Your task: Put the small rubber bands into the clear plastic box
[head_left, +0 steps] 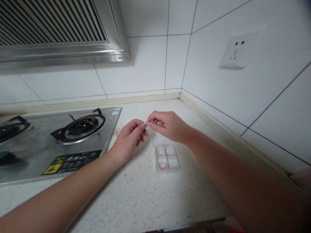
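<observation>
Ring (145, 124), small and pale, sits pinched between our fingertips above the counter (136, 194). Just below lies a clear box (167, 158) holding a yellow ring (161, 151) and a red ring (162, 165); loose rings (117, 130) lie beside the stove (58, 142). Our left hand (128, 139) and right hand (167, 125) meet, fingers curled, both gripping it.

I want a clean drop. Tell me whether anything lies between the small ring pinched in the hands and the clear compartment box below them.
Nothing visible does. The small ring sits pinched between the left hand and right hand, above the countertop. The clear box lies open just below the right hand, with bare air between.
</observation>
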Demonstrator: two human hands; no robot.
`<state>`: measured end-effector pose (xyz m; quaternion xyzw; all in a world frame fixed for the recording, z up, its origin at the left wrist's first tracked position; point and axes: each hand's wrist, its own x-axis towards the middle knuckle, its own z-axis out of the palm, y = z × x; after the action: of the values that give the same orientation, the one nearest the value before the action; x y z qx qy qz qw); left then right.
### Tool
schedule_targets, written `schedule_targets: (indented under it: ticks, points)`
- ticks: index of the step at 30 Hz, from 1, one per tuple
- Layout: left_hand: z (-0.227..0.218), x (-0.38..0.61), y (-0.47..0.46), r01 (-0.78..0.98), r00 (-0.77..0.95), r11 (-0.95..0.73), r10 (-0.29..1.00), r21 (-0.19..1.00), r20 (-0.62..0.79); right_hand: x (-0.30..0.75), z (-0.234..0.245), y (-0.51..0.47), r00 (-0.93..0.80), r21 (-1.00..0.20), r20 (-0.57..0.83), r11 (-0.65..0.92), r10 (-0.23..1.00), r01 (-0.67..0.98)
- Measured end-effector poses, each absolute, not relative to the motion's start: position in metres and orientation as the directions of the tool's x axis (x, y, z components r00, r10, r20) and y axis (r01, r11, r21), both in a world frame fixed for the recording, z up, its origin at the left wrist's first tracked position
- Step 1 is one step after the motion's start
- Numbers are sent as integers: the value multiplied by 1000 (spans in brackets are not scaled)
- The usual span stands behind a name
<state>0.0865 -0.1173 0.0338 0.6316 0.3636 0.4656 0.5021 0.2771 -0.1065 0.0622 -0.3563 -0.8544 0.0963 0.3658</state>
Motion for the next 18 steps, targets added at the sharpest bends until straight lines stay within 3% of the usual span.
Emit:
schedule_targets:
  ticks: [18]
  points:
    - [31,86,-115,16,281,-289,920,957,273,275,59,-104,-412,-683,479,624,775,380]
